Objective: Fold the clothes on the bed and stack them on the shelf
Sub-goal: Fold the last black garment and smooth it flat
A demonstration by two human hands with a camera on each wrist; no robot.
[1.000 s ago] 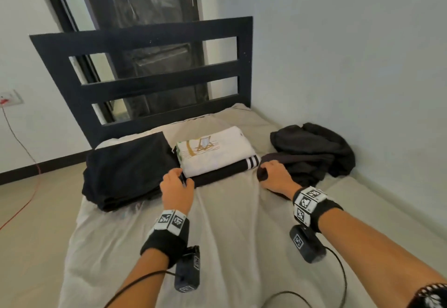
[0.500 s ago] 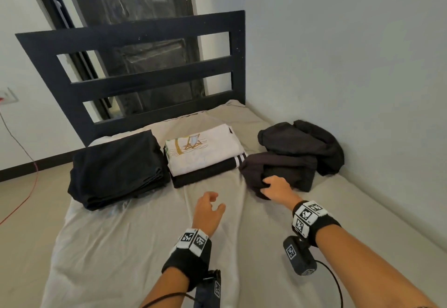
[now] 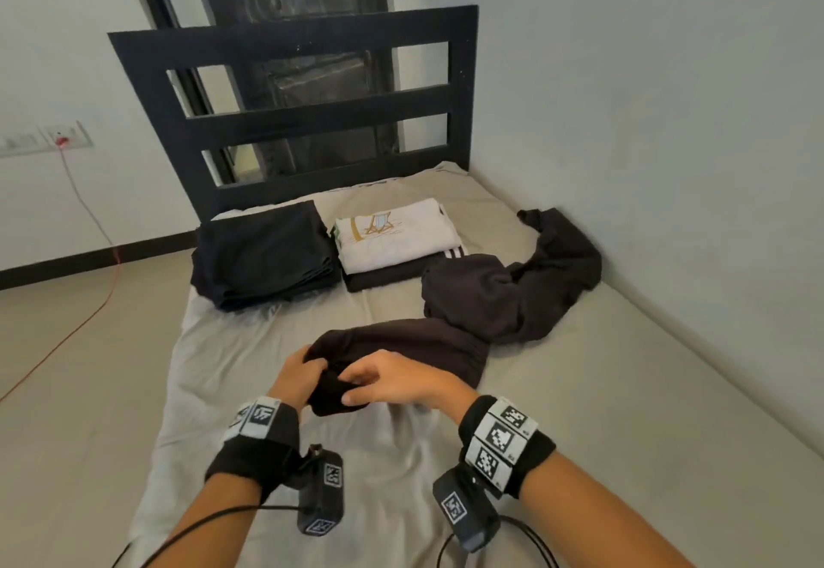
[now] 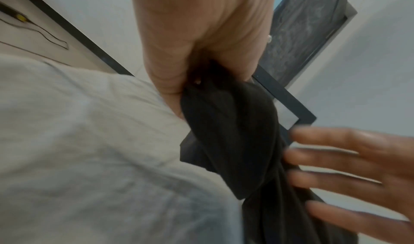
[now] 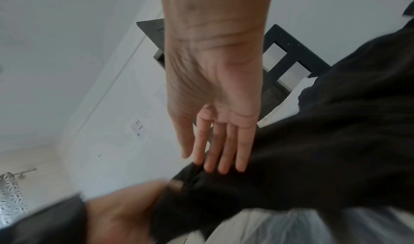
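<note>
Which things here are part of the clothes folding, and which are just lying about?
Part of the job:
- dark unfolded garment, gripped by the left hand, right hand open beside it
- folded black pile
- folded white shirt on a dark striped piece
- bed sheet

Just there:
- black headboard
- red cable
- wall socket

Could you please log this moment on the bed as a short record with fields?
left hand: grips one end of the dark garment
right hand: fingers straight, touching the garment next to the left hand
garment: unfolded, trailing across the bed toward the wall
black pile: folded, near the headboard
white shirt: folded, atop a striped dark item
shelf: not in view
</note>
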